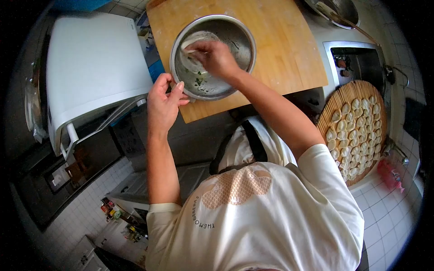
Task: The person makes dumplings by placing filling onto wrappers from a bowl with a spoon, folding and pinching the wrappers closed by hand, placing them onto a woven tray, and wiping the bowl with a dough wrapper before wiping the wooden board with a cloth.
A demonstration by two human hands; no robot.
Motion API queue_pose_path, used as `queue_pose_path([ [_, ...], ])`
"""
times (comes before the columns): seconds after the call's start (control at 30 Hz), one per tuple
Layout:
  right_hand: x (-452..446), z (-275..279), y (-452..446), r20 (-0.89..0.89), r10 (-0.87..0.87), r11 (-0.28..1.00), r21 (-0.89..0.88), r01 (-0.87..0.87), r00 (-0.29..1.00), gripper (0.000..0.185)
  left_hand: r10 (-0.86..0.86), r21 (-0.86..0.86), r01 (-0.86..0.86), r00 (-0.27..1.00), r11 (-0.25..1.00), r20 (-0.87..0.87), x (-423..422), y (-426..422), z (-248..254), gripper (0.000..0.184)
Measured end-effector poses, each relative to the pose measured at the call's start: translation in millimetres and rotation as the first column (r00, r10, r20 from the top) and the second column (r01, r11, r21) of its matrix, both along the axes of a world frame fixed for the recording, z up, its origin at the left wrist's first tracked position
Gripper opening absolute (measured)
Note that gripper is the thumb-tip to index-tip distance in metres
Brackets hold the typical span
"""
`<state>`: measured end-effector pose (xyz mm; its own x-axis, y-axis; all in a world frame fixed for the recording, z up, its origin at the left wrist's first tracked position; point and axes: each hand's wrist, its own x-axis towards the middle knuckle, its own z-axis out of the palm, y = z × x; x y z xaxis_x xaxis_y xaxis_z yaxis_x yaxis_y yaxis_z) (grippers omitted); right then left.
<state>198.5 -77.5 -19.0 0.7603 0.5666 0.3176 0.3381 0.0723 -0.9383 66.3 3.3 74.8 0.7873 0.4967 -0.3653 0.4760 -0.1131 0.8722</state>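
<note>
A round steel bowl stands on the wooden board near its left front corner. Bits of green and a pale smear show on the inside of the bowl. My left hand is at the bowl's near left rim, thumb and fingers about the edge. Inside the bowl, my right hand has its fingers closed on something pale and thin, perhaps dough or a cloth, which I cannot make out.
The wooden board lies ahead. A white appliance stands at left. On the right are a sink, a pan with a wooden-handled utensil, and a round mat bearing several dumplings.
</note>
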Motion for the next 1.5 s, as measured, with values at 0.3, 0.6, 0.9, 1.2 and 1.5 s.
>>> queue_pose_path([
  [0.3, -10, -16, -22, -0.056, 0.320, 0.894, -0.314, -0.321, 0.946, 0.014, 0.025, 0.000, -0.025, 1.000, 1.000, 0.012, 0, -2, 1, 0.010],
  [0.6, 7, -17, -38, 0.010, -0.075, 0.956, -0.283, 0.074, 0.997, 0.015, -0.009, 0.027, 0.010, 1.000, 1.000, -0.020, 0, -2, 3, 0.012],
  [0.9, -14, -31, -33, -0.035, 0.086, 0.893, -0.441, -0.093, 0.996, 0.015, 0.037, 0.031, -0.037, 0.999, 0.999, -0.003, 2, -10, 7, 0.010],
  [1.2, 14, -13, -52, 0.027, -0.067, 0.926, -0.371, 0.072, 0.997, 0.019, 0.035, 0.054, -0.035, 0.999, 0.998, 0.005, 2, -10, 5, 0.010],
  [1.5, -29, -28, -35, 0.051, 0.113, 0.818, -0.572, -0.064, 0.992, 0.028, 0.043, 0.067, -0.045, 0.999, 0.997, 0.020, 3, -13, 4, 0.011],
])
